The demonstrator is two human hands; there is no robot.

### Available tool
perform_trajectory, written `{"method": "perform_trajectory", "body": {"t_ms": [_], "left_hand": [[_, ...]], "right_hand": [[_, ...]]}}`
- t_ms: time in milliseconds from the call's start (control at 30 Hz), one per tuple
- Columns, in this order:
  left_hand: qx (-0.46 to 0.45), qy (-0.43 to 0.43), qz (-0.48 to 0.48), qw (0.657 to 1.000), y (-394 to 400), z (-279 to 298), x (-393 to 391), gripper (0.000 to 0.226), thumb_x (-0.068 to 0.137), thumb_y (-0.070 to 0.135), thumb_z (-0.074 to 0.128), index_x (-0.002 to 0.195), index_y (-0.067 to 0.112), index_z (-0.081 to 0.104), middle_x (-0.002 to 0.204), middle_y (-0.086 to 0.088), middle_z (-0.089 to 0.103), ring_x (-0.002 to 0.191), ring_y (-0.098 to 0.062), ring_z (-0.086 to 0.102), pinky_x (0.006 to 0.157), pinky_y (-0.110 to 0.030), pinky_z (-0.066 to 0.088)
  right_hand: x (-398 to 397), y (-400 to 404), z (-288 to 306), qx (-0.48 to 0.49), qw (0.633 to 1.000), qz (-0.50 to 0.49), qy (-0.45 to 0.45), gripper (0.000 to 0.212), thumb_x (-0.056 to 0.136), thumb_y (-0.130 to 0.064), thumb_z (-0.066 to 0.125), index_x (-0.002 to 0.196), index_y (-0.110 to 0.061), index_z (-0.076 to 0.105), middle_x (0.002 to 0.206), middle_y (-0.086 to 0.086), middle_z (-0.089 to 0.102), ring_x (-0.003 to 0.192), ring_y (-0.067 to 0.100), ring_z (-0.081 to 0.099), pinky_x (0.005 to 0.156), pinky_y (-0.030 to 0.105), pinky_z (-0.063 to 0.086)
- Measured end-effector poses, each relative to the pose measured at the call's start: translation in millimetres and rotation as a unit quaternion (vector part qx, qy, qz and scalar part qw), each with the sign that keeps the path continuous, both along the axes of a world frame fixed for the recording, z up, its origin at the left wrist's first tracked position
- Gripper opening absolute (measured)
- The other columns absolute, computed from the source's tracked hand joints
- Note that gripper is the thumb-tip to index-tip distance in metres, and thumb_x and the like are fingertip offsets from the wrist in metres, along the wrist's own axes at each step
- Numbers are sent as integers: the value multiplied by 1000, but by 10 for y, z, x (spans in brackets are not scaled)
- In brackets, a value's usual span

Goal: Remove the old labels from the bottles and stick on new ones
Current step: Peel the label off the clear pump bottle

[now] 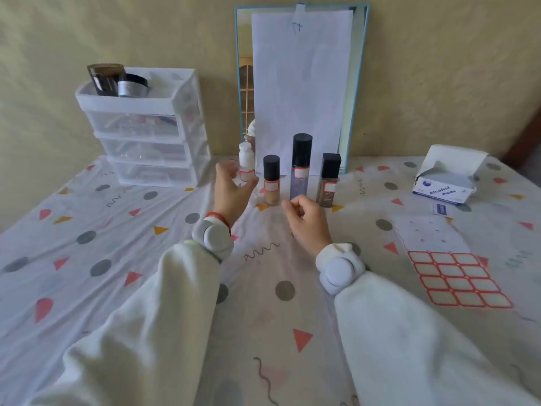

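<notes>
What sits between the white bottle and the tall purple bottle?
Head view: one short beige bottle with a black cap stands between the white bottle and the tall purple bottle.

Home dressing table: mirror (301, 83), cosmetics drawers (146, 136).

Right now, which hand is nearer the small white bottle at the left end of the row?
Left. The left hand is open right beside the white bottle, reaching for it; the right hand is lower right, before the tall purple bottle.

Small white bottle (246, 165) partly behind blurred left hand (231, 190); drawer unit (146, 127) contents too cloudy to identify.
</notes>
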State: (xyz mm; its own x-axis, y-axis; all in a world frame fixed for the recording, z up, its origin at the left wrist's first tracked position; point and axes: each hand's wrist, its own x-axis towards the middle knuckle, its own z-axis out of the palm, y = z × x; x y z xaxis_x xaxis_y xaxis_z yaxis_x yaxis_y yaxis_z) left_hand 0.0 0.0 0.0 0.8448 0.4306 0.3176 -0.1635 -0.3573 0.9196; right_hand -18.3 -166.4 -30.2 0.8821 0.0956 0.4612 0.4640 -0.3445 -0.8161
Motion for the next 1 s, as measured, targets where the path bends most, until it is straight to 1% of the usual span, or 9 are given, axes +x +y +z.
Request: {"method": "perform_trajectory", "body": {"t_ms": [100,233,433,533,633,700,767,900,1000], "left_hand": [[16,33,-31,999,2,7,67,47,79,10,73,112,13,40,106,1,54,99,-16,54,86,-28,44],[30,59,-13,998,-10,-28,143,42,80,9,71,112,10,43,104,-3,56,101,-26,58,89,-39,48],[-9,-52,-20,998,-29,48,-50,35,77,15,78,104,13,55,91,5,64,83,-12,62,68,-12,49],[-45,-77,-67,994,-124,117,-204,38,75,17,81,107,11,60,93,-4,71,86,-17,69,77,-26,55],[-52,-70,-111,990,-275,118,-319,36,75,18,81,106,10,64,92,-7,73,86,-20,70,76,-33,58],[-36,-68,-127,989,-352,109,-361,32,76,19,81,104,11,67,91,-3,72,85,-15,68,75,-29,56],[-29,-60,-151,986,-390,98,-379,29,78,18,79,103,8,68,88,1,71,80,-10,66,72,-28,55],[-55,-44,-170,983,-417,21,-407,34,81,17,76,110,4,65,87,0,72,80,-11,69,72,-27,56],[-85,-33,-189,978,-404,-39,-425,29,85,15,72,109,1,64,91,-7,72,83,-18,69,74,-31,55]], "right_hand": [[-33,9,6,0,1000,3,22,31,94,-23,59,65,-27,47,58,-2,52,55,15,51,60,30,46],[-54,12,1,-5,999,6,41,27,94,-25,59,68,-22,50,64,4,55,62,22,55,65,35,51],[-46,-4,19,18,998,5,61,26,94,-22,58,69,-16,53,60,-1,54,57,18,51,61,37,49],[-60,-2,30,43,995,10,91,24,96,-22,54,77,-8,57,62,4,56,55,17,52,56,36,47],[-96,-6,78,85,990,9,115,24,99,-26,48,76,-22,54,60,-4,59,49,6,56,50,22,46],[-105,-3,106,95,987,10,131,25,100,-32,45,81,-20,55,68,-5,62,61,8,62,56,24,51],[-115,13,109,98,983,21,155,32,101,-38,41,87,-14,58,76,-3,62,74,15,63,70,37,53],[-135,27,84,92,982,52,156,34,102,-38,35,93,-19,62,93,1,67,94,22,64,91,46,51],[-139,33,94,116,975,80,170,32,97,-39,36,92,-23,64,93,0,69,93,26,67,88,50,53]]}}
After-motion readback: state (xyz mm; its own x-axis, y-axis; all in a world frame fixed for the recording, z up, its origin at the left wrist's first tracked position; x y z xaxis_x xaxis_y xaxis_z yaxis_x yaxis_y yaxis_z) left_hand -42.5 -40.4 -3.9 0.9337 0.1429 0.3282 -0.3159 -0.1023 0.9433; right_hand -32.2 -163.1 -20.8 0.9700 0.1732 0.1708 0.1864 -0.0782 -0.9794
